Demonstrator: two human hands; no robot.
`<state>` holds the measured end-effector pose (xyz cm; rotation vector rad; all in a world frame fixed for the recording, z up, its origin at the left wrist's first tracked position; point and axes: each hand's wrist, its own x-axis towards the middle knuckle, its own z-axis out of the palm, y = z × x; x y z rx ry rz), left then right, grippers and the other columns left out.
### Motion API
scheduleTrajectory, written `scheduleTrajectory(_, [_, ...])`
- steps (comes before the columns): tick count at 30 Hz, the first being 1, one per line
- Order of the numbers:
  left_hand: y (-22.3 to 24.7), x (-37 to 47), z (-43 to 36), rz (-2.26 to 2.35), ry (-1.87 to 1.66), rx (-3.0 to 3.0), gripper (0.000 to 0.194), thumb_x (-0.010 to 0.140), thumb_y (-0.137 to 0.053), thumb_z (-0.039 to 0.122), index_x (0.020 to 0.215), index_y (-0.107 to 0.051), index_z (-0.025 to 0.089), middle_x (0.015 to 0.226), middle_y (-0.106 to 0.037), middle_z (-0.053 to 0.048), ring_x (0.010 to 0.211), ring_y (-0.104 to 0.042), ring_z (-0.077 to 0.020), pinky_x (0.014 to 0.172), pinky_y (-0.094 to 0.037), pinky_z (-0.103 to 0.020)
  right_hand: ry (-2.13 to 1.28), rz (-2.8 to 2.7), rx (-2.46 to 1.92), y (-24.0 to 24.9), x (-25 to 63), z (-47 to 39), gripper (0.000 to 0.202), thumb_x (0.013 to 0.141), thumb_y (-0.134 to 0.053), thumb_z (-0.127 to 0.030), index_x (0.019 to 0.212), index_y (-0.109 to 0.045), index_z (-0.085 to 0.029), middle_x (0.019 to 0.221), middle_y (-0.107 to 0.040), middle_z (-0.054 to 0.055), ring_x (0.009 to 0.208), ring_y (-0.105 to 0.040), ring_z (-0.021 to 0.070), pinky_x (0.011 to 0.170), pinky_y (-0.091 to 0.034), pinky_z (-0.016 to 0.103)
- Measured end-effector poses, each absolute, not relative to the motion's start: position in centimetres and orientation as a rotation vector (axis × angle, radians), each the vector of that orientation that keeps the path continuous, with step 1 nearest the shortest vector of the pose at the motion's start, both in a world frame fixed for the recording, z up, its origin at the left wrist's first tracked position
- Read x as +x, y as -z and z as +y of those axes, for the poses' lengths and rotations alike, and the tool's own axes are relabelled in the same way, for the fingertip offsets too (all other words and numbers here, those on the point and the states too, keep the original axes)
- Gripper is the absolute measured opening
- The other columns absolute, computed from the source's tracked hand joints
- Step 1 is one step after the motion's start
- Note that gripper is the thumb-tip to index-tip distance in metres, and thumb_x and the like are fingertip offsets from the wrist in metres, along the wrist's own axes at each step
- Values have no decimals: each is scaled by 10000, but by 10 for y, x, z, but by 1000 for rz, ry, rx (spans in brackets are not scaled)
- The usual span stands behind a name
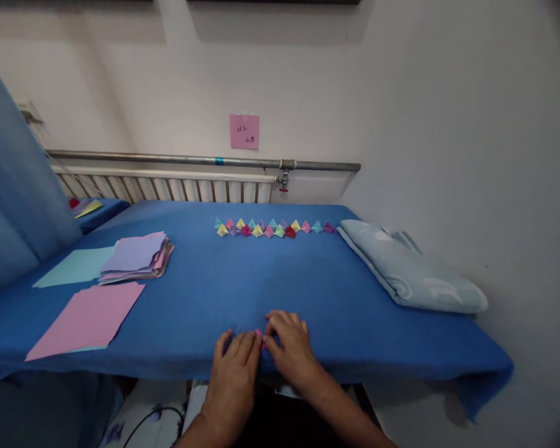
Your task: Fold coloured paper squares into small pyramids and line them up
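A small piece of folded pink paper [260,336] lies near the front edge of the blue-covered table, mostly hidden under my fingers. My left hand [236,364] presses it from the left, its fingers together and pointing forward. From the other side my right hand [292,348] pinches the paper between thumb and index finger, the other fingers curled above. Further back, two rows of small folded paper pieces [269,231] in yellow, pink, blue, purple, green and red stand close together.
Left on the blue cloth [205,286] are a stack of purple and pink paper [133,254], light blue sheets [74,266] and pink sheets [88,317]. A folded pale blue blanket [410,267] lies at right. Behind are a radiator [191,189] and a pipe [177,160]; a curtain [18,174] hangs left.
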<state>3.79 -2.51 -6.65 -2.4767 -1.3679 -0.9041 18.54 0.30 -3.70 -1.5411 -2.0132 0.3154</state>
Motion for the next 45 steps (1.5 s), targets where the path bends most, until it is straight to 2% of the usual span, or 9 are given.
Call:
scheduleTrajectory(4, [68, 36, -27, -1343, 849, -2469, 420, 821, -409, 33, 1169, -600, 171, 1137, -681, -69, 1022, -584, -221, 987, -310, -456, -363, -1997, -1554, 38, 188, 5, 127, 806, -621, -187, 701, -561, -225, 1060, -647, 13, 1008, -532, 220, 808, -345, 351])
scheduleTrajectory(12, [73, 36, -28, -1360, 772, -2472, 442, 833, -392, 29, 1197, -592, 177, 1170, -661, -91, 1070, -566, -233, 1008, -326, -475, -359, -1998, -1600, 37, 187, 6, 126, 816, -617, -220, 697, -576, -228, 1062, -652, 10, 976, -541, 212, 775, -343, 338])
scheduleTrajectory(19, [78, 35, -30, -1315, 815, -2429, 475, 822, -378, 13, 1228, -564, 174, 1200, -650, -78, 1076, -570, -224, 1000, -322, -466, -418, -1993, -1622, 33, 188, 5, 131, 784, -631, -146, 692, -576, -222, 1089, -653, 6, 994, -543, 224, 789, -350, 351])
scheduleTrajectory(27, [76, 37, -29, -1303, 931, -2367, 450, 850, -360, 16, 1201, -588, 182, 1164, -675, -49, 1049, -586, -205, 1005, -307, -440, -434, -1986, -1620, 32, 186, 4, 113, 785, -640, -150, 720, -589, -228, 1100, -649, 5, 1020, -532, 235, 816, -346, 375])
scheduleTrajectory(33, [81, 31, -35, -1311, 881, -2332, 467, 852, -362, 47, 1250, -556, 195, 1234, -638, -50, 1126, -538, -207, 1024, -271, -421, -506, -1977, -1630, 30, 188, 6, 129, 767, -633, -112, 718, -600, -227, 1124, -641, 1, 1056, -517, 231, 840, -332, 368])
scheduleTrajectory(39, [88, 29, -34, -1331, 1037, -2290, 403, 877, -369, 80, 1184, -608, 181, 1154, -679, -52, 1068, -560, -196, 988, -305, -374, -543, -1984, -1665, 27, 188, 7, 127, 757, -616, -105, 712, -598, -223, 1139, -635, 1, 1073, -506, 227, 853, -319, 366])
scheduleTrajectory(45, [94, 33, -31, -1342, 1052, -2248, 390, 870, -389, 97, 1170, -619, 196, 1116, -689, -70, 1045, -567, -211, 965, -322, -387, -544, -1991, -1641, 27, 187, 7, 135, 747, -610, -95, 700, -590, -220, 1127, -639, 6, 1051, -514, 233, 838, -326, 372])
